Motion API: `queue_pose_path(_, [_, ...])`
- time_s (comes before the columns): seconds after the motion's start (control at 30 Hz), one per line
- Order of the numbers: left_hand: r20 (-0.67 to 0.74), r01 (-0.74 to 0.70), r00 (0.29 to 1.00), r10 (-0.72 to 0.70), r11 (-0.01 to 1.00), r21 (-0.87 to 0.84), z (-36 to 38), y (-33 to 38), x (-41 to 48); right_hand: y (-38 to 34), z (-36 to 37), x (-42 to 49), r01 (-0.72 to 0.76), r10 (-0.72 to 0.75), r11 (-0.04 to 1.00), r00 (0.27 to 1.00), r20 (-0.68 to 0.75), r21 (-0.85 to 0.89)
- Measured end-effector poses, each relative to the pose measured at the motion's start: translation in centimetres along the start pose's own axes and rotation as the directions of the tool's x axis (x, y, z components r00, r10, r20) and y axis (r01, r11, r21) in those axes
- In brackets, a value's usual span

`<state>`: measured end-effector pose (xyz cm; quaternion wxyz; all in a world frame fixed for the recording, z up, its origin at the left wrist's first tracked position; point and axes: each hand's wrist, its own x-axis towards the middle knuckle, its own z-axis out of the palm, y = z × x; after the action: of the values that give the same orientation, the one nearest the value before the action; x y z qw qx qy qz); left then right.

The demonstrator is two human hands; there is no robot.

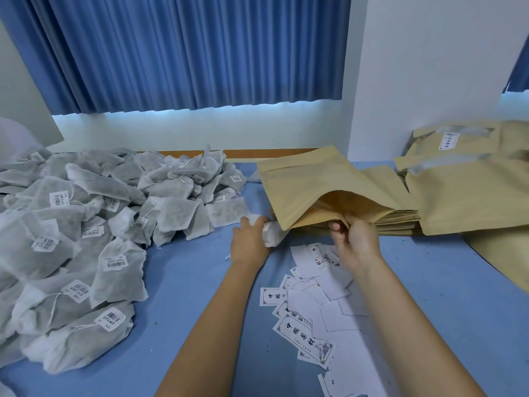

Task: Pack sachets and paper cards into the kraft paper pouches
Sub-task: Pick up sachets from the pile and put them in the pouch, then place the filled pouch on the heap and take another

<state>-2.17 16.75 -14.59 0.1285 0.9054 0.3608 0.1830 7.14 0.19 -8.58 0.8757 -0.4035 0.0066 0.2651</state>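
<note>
My right hand (355, 242) pinches the lower lip of an open kraft paper pouch (320, 193), which is lifted above a stack of flat pouches (400, 222). My left hand (250, 239) grips a white sachet (273, 233) whose end sits at the pouch's mouth, partly hidden by the pouch edge. A big heap of grey-white sachets (86, 230) with barcode labels covers the left of the table. Loose white paper cards (315, 308) with printed characters lie scattered below my right hand.
Filled kraft pouches (463, 167) with labels are piled at the back right against the white wall. The table has a blue cover (186, 282). A blue curtain (186, 53) hangs behind, above a bright sill.
</note>
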Motion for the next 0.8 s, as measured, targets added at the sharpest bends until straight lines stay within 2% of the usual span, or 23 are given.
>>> queue_pose_path(0.07, [-0.074, 0.003, 0.997, -0.003, 1.000, 0.005, -0.2, -0.3, 0.9, -0.2, 0.6, 0.6, 0.009, -0.009, 1.000, 1.000, -0.010, 0.011])
queue_pose_path(0.2, [-0.219, 0.078, 0.975, -0.041, 0.984, 0.163, -1.7, -2.0, 4.1, -0.4, 1.8, 2.3, 0.015, -0.012, 0.998, 0.999, -0.042, 0.058])
queue_pose_path(0.3, [-0.110, 0.016, 0.994, 0.015, 0.959, 0.282, -2.2, -4.5, 7.3, -0.1, 2.2, 3.2, 0.017, -0.012, 0.996, 0.998, -0.055, 0.087])
queue_pose_path(0.37, [0.038, -0.039, 0.999, 0.033, 0.985, 0.169, -1.9, -6.2, 8.7, 0.1, 2.2, 3.5, 0.009, -0.006, 0.997, 0.999, -0.043, 0.074])
queue_pose_path(0.43, [0.159, -0.019, 0.987, 0.005, 0.996, 0.086, -1.6, -7.3, 9.6, 0.5, 1.8, 3.6, 0.005, -0.003, 0.998, 0.999, -0.035, 0.056])
queue_pose_path(0.53, [0.252, -0.052, 0.968, -0.007, 0.973, 0.226, -1.5, -7.2, 10.7, 0.6, 1.1, 3.7, 0.001, 0.000, 1.000, 0.999, -0.033, 0.022])
queue_pose_path(0.6, [0.247, -0.070, 0.969, 0.003, 0.962, 0.265, -1.5, -6.5, 10.3, 0.4, 0.8, 3.7, 0.000, 0.001, 1.000, 0.998, -0.056, 0.026])
queue_pose_path(0.7, [0.135, -0.128, 0.987, 0.085, 0.926, 0.354, -0.9, -5.3, 7.8, -0.2, 0.7, 3.6, 0.000, 0.006, 0.999, 0.995, -0.102, 0.054])
queue_pose_path(0.73, [0.107, -0.161, 0.986, 0.131, 0.922, 0.353, -0.8, -4.9, 6.6, -0.4, 0.6, 3.5, 0.004, 0.003, 0.998, 0.993, -0.114, 0.059])
queue_pose_path(0.8, [0.104, -0.240, 0.970, 0.222, 0.943, 0.230, -0.8, -4.4, 4.3, -0.6, 0.2, 3.0, 0.016, -0.006, 0.997, 0.992, -0.127, 0.071])
